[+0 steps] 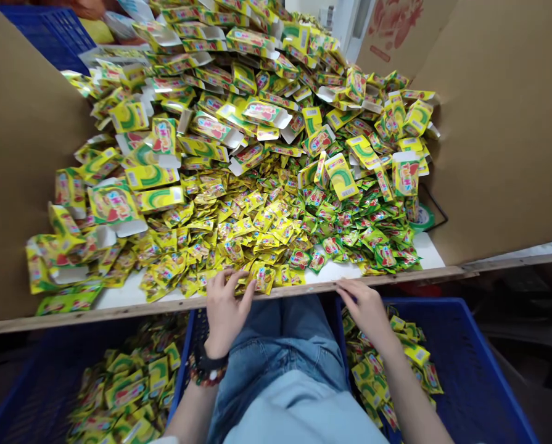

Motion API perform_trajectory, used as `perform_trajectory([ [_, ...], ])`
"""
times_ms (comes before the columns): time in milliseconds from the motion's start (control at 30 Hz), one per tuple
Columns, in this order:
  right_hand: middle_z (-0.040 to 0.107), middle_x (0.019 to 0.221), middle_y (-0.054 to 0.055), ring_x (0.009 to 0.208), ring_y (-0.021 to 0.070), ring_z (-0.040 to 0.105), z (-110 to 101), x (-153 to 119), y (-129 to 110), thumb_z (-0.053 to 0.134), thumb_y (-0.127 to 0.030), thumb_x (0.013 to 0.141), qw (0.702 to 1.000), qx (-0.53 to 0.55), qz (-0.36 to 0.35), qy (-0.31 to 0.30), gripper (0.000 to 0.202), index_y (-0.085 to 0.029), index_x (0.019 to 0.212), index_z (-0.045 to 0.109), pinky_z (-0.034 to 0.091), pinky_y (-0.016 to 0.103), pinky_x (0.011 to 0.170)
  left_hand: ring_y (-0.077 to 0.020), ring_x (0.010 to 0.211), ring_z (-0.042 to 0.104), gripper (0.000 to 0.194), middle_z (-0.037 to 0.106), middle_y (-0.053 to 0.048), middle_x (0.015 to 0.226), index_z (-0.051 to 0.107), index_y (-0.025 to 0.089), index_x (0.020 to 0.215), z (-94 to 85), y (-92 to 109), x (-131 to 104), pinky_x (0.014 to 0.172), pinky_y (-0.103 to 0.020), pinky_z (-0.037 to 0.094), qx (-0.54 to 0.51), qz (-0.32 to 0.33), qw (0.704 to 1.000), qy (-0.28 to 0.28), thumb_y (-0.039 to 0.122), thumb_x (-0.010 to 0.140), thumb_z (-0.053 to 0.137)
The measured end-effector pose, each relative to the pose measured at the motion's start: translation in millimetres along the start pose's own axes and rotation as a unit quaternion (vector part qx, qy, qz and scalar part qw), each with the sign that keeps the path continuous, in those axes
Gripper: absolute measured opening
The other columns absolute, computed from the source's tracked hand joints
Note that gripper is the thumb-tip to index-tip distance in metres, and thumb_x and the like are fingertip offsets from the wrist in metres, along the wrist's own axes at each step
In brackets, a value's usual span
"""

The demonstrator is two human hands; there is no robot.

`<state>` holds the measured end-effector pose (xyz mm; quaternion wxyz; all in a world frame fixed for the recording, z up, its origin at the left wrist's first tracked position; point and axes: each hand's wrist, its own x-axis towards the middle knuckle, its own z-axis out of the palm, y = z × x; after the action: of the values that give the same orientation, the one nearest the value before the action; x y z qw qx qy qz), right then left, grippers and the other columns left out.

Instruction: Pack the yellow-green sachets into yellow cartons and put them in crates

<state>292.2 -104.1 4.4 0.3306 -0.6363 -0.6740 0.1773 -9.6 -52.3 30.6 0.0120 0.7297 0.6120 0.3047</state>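
Note:
My left hand (227, 303) rests at the table's front edge, fingers spread over the nearest yellow candy sachets (238, 237); whether it grips one is not visible, and the fingers look loosely parted. Against the wooden edge strip (313, 287) lies my right hand (361, 305), its fingers stretched out and holding nothing. Small green sachets (382, 237) with a watermelon print are heaped on the right, beside the yellow ones. Behind both stands a tall pile of yellow-green printed small boxes (266, 112), many with open white flaps.
Cardboard walls (493, 142) flank the table on both sides. Below its edge, a blue crate (479, 364) on the right and another blue crate (21, 382) on the left hold filled small boxes. A roll of green tape (424, 217) lies by the right wall.

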Motion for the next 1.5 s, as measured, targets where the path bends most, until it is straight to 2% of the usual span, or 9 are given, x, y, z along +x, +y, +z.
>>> perform_trajectory([
  [267, 0.071, 0.095, 0.015, 0.100, 0.0313, 0.062, 76, 88, -48, 0.065, -0.028, 0.085, 0.995, -0.049, 0.090, -0.010, 0.024, -0.015, 0.104, 0.066, 0.046, 0.046, 0.090, -0.0303, 0.094, 0.053, 0.034, 0.059, -0.013, 0.097, 0.062, 0.015, 0.095, 22.0, 11, -4, 0.079, -0.040, 0.046, 0.112, -0.072, 0.989, -0.059, 0.046, 0.083, 0.060],
  [400, 0.067, 0.101, 0.011, 0.096, 0.0247, 0.063, 62, 78, -42, 0.061, -0.027, 0.087, 0.991, 0.131, 0.030, -0.015, 0.013, -0.017, 0.093, 0.066, 0.050, 0.036, 0.085, -0.0223, 0.081, 0.060, 0.016, 0.066, -0.007, 0.086, 0.061, 0.018, 0.086, 28.5, 13, 1, 0.073, -0.033, 0.048, -0.079, -0.094, 0.990, -0.064, 0.032, 0.087, 0.054],
  [567, 0.060, 0.131, 0.010, 0.117, 0.0241, 0.058, 35, 67, -47, 0.064, -0.032, 0.086, 0.958, 0.243, -0.059, -0.142, 0.014, -0.023, 0.095, 0.070, 0.045, 0.038, 0.097, -0.0167, 0.070, 0.065, 0.017, 0.072, -0.004, 0.081, 0.068, 0.018, 0.085, 32.5, 25, 14, 0.066, -0.026, 0.049, -0.284, -0.081, 0.949, -0.115, 0.029, 0.086, 0.055],
  [700, 0.070, 0.115, 0.007, 0.101, 0.0210, 0.065, 31, 70, -50, 0.060, -0.031, 0.089, 0.948, 0.264, -0.057, -0.168, 0.019, -0.023, 0.103, 0.069, 0.050, 0.034, 0.089, -0.0151, 0.066, 0.063, 0.017, 0.071, -0.002, 0.073, 0.071, 0.018, 0.087, 37.0, 42, 22, 0.064, -0.025, 0.049, -0.334, -0.035, 0.933, -0.129, 0.020, 0.084, 0.054],
  [833, 0.073, 0.104, 0.005, 0.089, 0.0197, 0.069, 22, 63, -35, 0.066, -0.034, 0.083, 0.942, 0.324, 0.036, -0.080, 0.037, -0.024, 0.119, 0.064, 0.055, 0.032, 0.080, -0.0140, 0.064, 0.064, 0.021, 0.072, -0.003, 0.077, 0.071, 0.017, 0.095, 52.4, 63, 41, 0.060, -0.022, 0.048, -0.358, 0.014, 0.921, -0.153, 0.019, 0.088, 0.051],
  [1067, 0.076, 0.089, 0.007, 0.081, 0.0232, 0.070, -29, 12, 14, 0.076, -0.039, 0.073, 0.933, 0.274, 0.186, 0.137, 0.027, -0.019, 0.091, 0.074, 0.058, 0.040, 0.080, -0.0203, 0.109, 0.058, 0.050, 0.060, -0.012, 0.125, 0.061, 0.020, 0.123, 126.5, 147, 109, 0.091, -0.033, 0.049, -0.186, 0.320, 0.913, -0.171, -0.002, 0.081, 0.043],
  [1233, 0.072, 0.087, 0.006, 0.067, 0.0169, 0.064, -54, -14, 45, 0.074, -0.044, 0.074, 0.903, 0.252, 0.240, 0.253, 0.037, -0.017, 0.100, 0.071, 0.058, 0.031, 0.055, -0.0332, 0.122, 0.045, 0.065, 0.043, -0.016, 0.144, 0.043, 0.023, 0.142, 163.5, 198, 133, 0.097, -0.047, 0.042, -0.081, 0.436, 0.878, -0.179, 0.034, 0.082, 0.065],
  [1400, 0.071, 0.091, 0.007, 0.068, 0.0155, 0.061, -58, -5, 62, 0.070, -0.046, 0.077, 0.899, 0.219, 0.218, 0.309, 0.037, -0.017, 0.099, 0.071, 0.052, 0.027, 0.053, -0.0368, 0.136, 0.033, 0.052, 0.039, -0.016, 0.148, 0.048, 0.021, 0.138, 166.0, 185, 187, 0.108, -0.055, 0.030, -0.084, 0.300, 0.948, -0.057, 0.021, 0.087, 0.055],
  [1500, 0.071, 0.091, 0.007, 0.066, 0.0147, 0.059, -55, 6, 55, 0.067, -0.045, 0.079, 0.905, 0.219, 0.204, 0.302, 0.035, -0.018, 0.100, 0.071, 0.048, 0.026, 0.052, -0.0364, 0.143, 0.025, 0.049, 0.039, -0.010, 0.151, 0.057, 0.024, 0.128, 164.1, 162, 235, 0.114, -0.062, 0.017, -0.066, 0.317, 0.943, -0.075, 0.005, 0.083, 0.050],
])
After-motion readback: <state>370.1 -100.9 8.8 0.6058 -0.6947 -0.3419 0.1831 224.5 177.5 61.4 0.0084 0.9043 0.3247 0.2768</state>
